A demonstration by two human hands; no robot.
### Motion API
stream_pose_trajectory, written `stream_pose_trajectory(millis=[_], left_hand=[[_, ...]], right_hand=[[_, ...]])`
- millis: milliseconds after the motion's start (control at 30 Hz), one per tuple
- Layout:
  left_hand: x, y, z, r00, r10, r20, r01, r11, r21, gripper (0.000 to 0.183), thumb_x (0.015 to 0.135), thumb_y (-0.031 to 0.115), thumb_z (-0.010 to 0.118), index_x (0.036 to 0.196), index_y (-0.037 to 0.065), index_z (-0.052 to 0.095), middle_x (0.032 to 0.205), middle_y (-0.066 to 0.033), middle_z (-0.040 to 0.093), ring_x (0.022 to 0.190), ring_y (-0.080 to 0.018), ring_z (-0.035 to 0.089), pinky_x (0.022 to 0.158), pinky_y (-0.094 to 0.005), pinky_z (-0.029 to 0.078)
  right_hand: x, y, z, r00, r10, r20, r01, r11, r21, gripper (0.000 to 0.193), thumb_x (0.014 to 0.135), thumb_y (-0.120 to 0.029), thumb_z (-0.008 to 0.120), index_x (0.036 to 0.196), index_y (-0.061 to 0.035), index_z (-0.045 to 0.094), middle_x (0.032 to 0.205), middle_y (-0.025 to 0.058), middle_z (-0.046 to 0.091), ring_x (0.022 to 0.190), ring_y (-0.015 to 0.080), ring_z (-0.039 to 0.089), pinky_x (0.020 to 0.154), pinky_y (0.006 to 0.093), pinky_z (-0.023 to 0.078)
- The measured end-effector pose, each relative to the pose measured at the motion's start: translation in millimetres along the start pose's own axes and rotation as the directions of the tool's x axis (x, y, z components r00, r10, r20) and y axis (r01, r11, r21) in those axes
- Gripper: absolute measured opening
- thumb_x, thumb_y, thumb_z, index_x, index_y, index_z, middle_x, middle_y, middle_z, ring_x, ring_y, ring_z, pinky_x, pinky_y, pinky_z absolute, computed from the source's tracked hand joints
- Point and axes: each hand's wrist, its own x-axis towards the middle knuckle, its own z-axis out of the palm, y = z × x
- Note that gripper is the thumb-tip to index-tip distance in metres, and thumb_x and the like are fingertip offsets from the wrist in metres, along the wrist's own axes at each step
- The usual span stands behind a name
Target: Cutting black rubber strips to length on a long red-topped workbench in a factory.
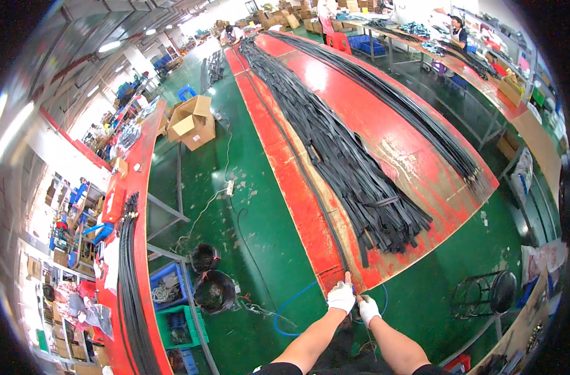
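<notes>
My left hand [341, 297], in a white glove with bare fingertips, is at the near corner of the long red table [300, 240]. Its fingers close on the near end of a single long black strip [319, 206], which runs up the table's left edge. Just right of it, my right hand [368, 309], also gloved, is closed around something small and dark that I cannot make out. A blue hose [286, 314] loops on both sides of my hands. Beside the strip lies a thick bundle of flat black strips [341, 153], its loose ends fanned toward me.
Thinner black cables [385, 87] lie along the table's right side. At left, another red table [149, 162] holds black cables, with a green crate [175, 328] and black buckets [214, 290] beside it. A stool [485, 294] stands at right. Cords and a cardboard box [192, 122] lie on the floor. Other people work farther off.
</notes>
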Motion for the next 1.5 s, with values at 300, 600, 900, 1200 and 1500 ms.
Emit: stream_pose_trajectory(millis=[300,600,900,1200,1500], left_hand=[[-4,3,-3,0.999,0.012,-0.044,-0.011,1.000,0.021,0.092,0.090,0.034,0.073,0.167,0.008,0.032,0.118,-0.0210,0.069,0.102,-0.0365,0.074,0.085,-0.0485,0.061],[-10,7,4,0.988,0.008,-0.154,-0.002,0.999,0.043,0.088,0.091,0.035,0.073,0.164,0.006,0.035,0.116,-0.0223,0.071,0.099,-0.0385,0.075,0.086,-0.0490,0.061],[-14,15,5,0.987,-0.051,-0.150,0.065,0.994,0.092,0.096,0.088,0.034,0.079,0.167,0.006,0.033,0.118,-0.0211,0.070,0.101,-0.0372,0.074,0.087,-0.0468,0.061],[-13,13,15,0.976,-0.012,-0.215,0.036,0.993,0.110,0.085,0.089,0.027,0.071,0.165,0.008,0.037,0.120,-0.0236,0.069,0.102,-0.0408,0.073,0.088,-0.0504,0.060],[-11,9,23,0.976,-0.008,-0.216,0.038,0.990,0.135,0.088,0.089,0.027,0.070,0.166,0.007,0.034,0.125,-0.0246,0.067,0.105,-0.0419,0.072,0.092,-0.0506,0.060]], right_hand=[[5,-6,3,0.997,-0.049,0.052,0.050,0.998,-0.037,0.045,0.111,-0.031,0.055,0.137,0.0048,0.062,0.122,0.0157,0.072,0.109,0.0226,0.064,0.098,0.0374,0.051],[12,-1,3,0.980,-0.193,0.048,0.196,0.978,-0.077,0.050,0.110,-0.035,0.051,0.130,0.0075,0.067,0.122,0.0286,0.073,0.115,0.0393,0.068,0.103,0.0432,0.050],[16,-1,11,0.976,-0.213,0.051,0.209,0.975,0.075,0.040,0.109,-0.024,0.055,0.131,0.0079,0.066,0.117,0.0190,0.074,0.103,0.0244,0.065,0.095,0.0382,0.050],[-4,-11,10,0.957,-0.289,0.016,0.288,0.956,0.052,0.039,0.109,-0.022,0.055,0.132,0.0070,0.067,0.119,0.0202,0.075,0.109,0.0263,0.068,0.098,0.0384,0.051],[-61,27,-18,0.960,-0.281,-0.020,0.279,0.959,-0.043,0.033,0.107,-0.026,0.056,0.113,0.0014,0.073,0.111,0.0231,0.075,0.105,0.0318,0.070,0.096,0.0415,0.052]])
